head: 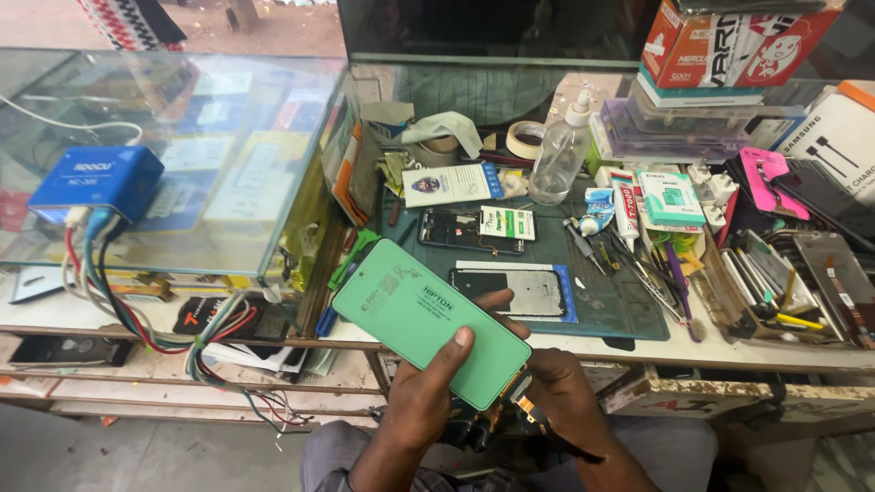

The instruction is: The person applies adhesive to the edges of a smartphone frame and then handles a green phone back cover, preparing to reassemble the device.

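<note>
The left hand (428, 387) grips the green-filmed phone screen (430, 321), film still on; the right hand (561, 387) pinches its loose flex cable (527, 398), with the bare phone frame (460, 230) waiting beyond it.

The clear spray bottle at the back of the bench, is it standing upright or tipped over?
Upright. The spray bottle stands on its base at the back of the green work mat, with its white nozzle pointing up. It looks mostly empty, though that is hard to tell.
</note>
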